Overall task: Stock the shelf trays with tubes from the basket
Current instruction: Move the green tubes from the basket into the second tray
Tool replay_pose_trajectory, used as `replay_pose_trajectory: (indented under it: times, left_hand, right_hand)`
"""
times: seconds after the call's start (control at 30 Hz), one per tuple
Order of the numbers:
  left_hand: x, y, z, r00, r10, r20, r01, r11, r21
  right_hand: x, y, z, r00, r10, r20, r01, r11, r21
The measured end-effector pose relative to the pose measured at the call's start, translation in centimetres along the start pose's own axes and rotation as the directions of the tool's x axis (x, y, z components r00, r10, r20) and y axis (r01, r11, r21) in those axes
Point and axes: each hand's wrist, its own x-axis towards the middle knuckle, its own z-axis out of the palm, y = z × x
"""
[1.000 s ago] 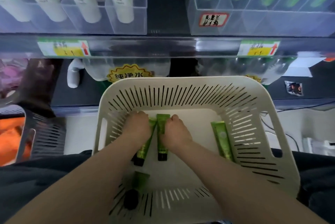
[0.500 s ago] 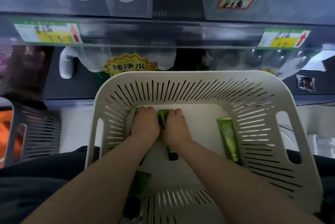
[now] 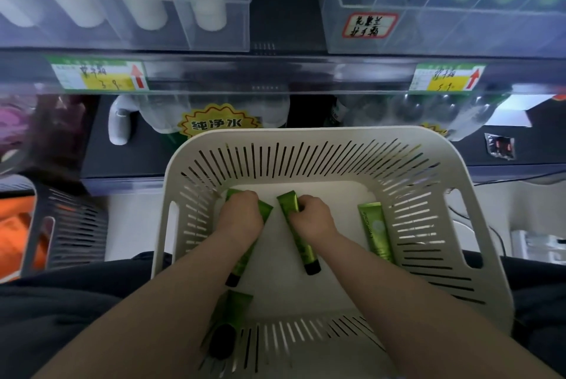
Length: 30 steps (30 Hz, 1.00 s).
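Fingers of the left hand (image 3: 242,216) curl round one green tube (image 3: 243,260) near its flat end. The right hand (image 3: 312,220) grips a second tube (image 3: 301,245) the same way. Both tubes lie long-ways in the basket (image 3: 306,133), far edge to near edge, black caps toward the person. A third tube (image 3: 375,231) lies loose by the right edge and a fourth tube (image 3: 232,308) by the near edge. That makes four. Two trays sit on the shelf. The green tray (image 3: 459,29) is up past the far right corner, nearer the right hand. The white tray (image 3: 92,38) is up left.
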Motion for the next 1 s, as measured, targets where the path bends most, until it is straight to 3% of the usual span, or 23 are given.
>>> replay_pose_trajectory:
  times: [0.17, 0.43, 0.7, 1.0]
  left_hand:
    - [-1.5, 0.3, -1.1, 0.999, 0.025, -0.03, -0.026, 0.999, -0.033]
    - [-5.3, 1.6, -3.2, 0.984, 0.112, -0.136, -0.126, 0.987, -0.103]
    - [-10.2, 3.2, -4.6, 0.95, 0.209, -0.231, -0.24, 0.964, -0.112]
    - [-14.2, 8.1, -8.9, 0.863, 0.334, -0.379, -0.387, 0.919, -0.072]
  right_hand:
    - [-1.5, 0.1, -2.1, 0.999, 0.032, -0.017, -0.03, 0.989, 0.143]
    - [-4.9, -0.4, -5.2, 0.99, -0.051, -0.129, 0.084, 0.962, 0.262]
    - [-9.5, -1.0, -8.8, 0.981, -0.135, -0.138, 0.173, 0.934, 0.312]
    - [-14.2, -3.1, -14.0, 0.941, -0.275, -0.196, 0.327, 0.886, 0.327]
